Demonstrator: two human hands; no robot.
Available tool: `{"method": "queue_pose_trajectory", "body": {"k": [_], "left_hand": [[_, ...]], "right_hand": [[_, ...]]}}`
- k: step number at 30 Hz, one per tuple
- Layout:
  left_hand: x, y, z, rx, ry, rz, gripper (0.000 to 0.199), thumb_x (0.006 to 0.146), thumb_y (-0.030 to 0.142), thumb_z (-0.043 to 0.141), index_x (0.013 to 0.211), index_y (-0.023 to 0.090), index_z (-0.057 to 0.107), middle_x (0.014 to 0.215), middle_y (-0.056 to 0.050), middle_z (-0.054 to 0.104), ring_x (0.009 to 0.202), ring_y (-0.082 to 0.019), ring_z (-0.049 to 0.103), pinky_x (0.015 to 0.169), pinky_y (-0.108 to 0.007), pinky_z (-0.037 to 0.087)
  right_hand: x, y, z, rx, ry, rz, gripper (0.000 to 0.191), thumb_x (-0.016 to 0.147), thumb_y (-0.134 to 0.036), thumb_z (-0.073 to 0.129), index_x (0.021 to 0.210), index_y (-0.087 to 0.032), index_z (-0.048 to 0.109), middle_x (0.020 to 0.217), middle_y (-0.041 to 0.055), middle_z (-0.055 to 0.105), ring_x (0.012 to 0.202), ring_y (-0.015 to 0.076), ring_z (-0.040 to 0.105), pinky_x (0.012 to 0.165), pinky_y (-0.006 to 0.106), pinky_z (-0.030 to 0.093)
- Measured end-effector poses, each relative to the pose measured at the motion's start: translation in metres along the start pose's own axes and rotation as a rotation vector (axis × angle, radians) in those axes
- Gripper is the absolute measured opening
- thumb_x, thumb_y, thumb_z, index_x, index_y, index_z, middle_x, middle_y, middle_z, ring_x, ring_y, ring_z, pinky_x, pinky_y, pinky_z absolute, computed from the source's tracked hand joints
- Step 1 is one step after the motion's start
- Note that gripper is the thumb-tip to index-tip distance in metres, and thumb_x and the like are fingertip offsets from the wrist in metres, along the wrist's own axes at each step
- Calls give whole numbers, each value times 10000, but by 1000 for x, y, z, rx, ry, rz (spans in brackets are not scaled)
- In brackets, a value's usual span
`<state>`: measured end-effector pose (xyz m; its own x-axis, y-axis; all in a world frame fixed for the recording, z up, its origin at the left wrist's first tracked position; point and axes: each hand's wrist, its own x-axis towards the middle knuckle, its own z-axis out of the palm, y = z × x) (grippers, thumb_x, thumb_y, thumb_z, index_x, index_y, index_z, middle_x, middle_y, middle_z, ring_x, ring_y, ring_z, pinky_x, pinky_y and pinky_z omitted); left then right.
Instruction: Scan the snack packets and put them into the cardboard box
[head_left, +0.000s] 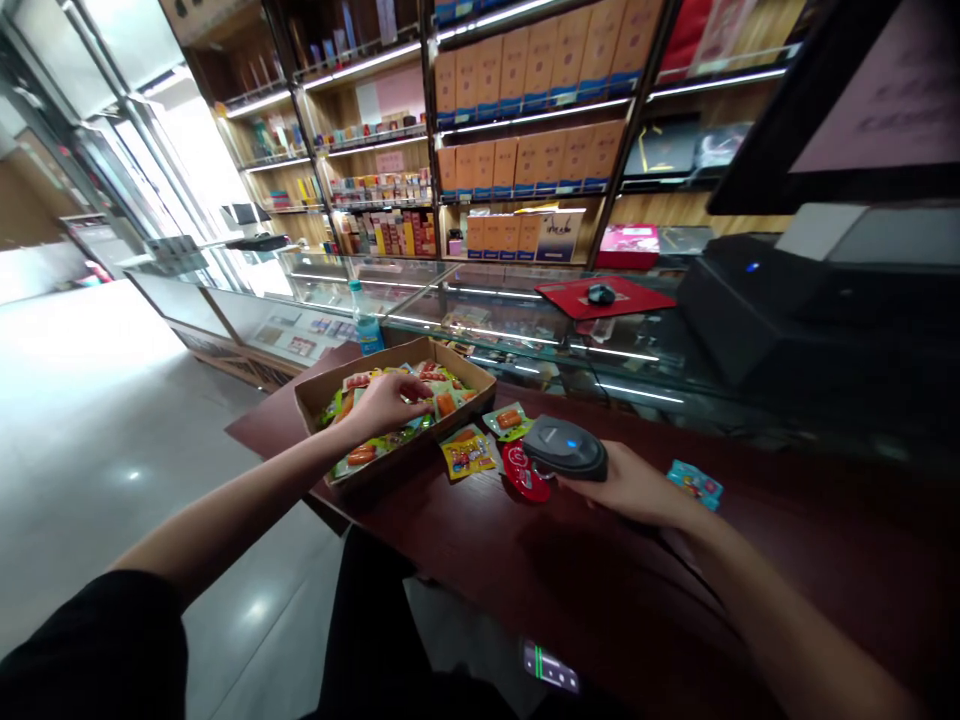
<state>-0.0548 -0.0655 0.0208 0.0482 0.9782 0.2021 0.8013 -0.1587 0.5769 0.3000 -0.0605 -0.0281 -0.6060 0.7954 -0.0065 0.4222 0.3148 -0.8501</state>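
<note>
Head view, and right up close the right hand (637,488) is clenched round a dark handheld scanner (564,447), held low just above a red packet (521,472) (blue light on!). Left hand (382,405) is down in a cardboard box (465,372) of sausage packets (442,403), fingers curled on top, though I can't tell if it's gripping one. Box sits on the counter (525,570), within easy reach. Beyond, a water bottle (366,318), a glass display case (487,325), then shelves of boxes (525,90).

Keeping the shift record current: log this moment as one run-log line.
Left hand: on sausage packets in cardboard box | Right hand: holding scanner beside red packet
</note>
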Motion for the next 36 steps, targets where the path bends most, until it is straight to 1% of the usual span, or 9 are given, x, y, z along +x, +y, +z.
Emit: {"method": "queue_pose_trajectory", "body": {"k": [7, 10, 12, 16, 19, 25, 29, 32, 36], "left_hand": [[-2, 33, 57, 130, -212, 187, 264, 769, 370, 654, 969, 214, 727, 932, -54, 715, 845, -210, 655, 770, -294, 495], [-6, 36, 80, 356, -303, 286, 271, 794, 279, 625, 1034, 177, 697, 998, -127, 683, 920, -263, 649, 812, -337, 490], [-10, 34, 92, 518, -365, 267, 240, 800, 237, 609, 997, 124, 686, 971, -186, 663, 909, -305, 647, 786, -373, 493], [-12, 30, 105, 655, -409, 216, 170, 821, 242, 597, 903, 113, 670, 931, -209, 650, 874, -316, 652, 760, -381, 491], [-11, 32, 107, 677, -381, 261, 243, 789, 281, 646, 986, 140, 658, 996, -191, 640, 914, -316, 645, 754, -364, 489], [-2, 31, 106, 406, -358, 264, 387, 722, 283, 698, 1095, 223, 616, 933, -95, 688, 868, -276, 658, 749, -332, 473], [13, 25, 100, 108, -289, 131, 260, 701, 326, 709, 925, 209, 646, 830, -40, 707, 758, -209, 658, 676, -280, 473], [25, 23, 95, -149, -267, -11, 301, 640, 405, 753, 801, 184, 626, 735, -25, 701, 689, -196, 658, 602, -271, 488], [32, 29, 90, -499, -279, -140, 370, 576, 394, 809, 791, 169, 609, 777, -35, 723, 720, -189, 681, 664, -296, 532]], "right_hand": [[-6, 1, -17, 10, 54, 23, 349, 772, -394, 684, 1024, -154, 652, 770, 37, 691, 510, 132, 551, 501, 267, 469], [-9, 2, -23, 7, 84, 25, 346, 764, -394, 687, 1018, -160, 656, 729, 25, 679, 492, 130, 551, 486, 264, 464], [-10, 3, -26, -1, 100, 24, 337, 760, -389, 689, 1011, -166, 658, 721, 22, 681, 489, 134, 560, 484, 265, 465], [-12, 1, -29, -15, 106, 3, 328, 761, -388, 685, 1005, -169, 660, 746, 25, 694, 504, 141, 584, 506, 269, 475], [-14, -2, -32, -31, 110, -1, 343, 766, -396, 683, 1017, -164, 657, 728, 22, 691, 497, 136, 576, 509, 263, 471], [-17, -4, -35, -66, 101, 13, 316, 777, -415, 677, 969, -164, 657, 680, 9, 679, 493, 133, 567, 510, 254, 457], [-17, -7, -34, -61, 107, -23, 350, 768, -406, 685, 1020, -164, 671, 790, 27, 716, 527, 137, 589, 543, 263, 476], [-16, -10, -30, -78, 121, -65, 365, 757, -388, 695, 1045, -165, 678, 825, 35, 724, 636, 172, 635, 606, 279, 502], [-16, -14, -24, -101, 134, -101, 379, 757, -375, 694, 1076, -172, 678, 854, 41, 726, 772, 212, 662, 664, 297, 517]]}}
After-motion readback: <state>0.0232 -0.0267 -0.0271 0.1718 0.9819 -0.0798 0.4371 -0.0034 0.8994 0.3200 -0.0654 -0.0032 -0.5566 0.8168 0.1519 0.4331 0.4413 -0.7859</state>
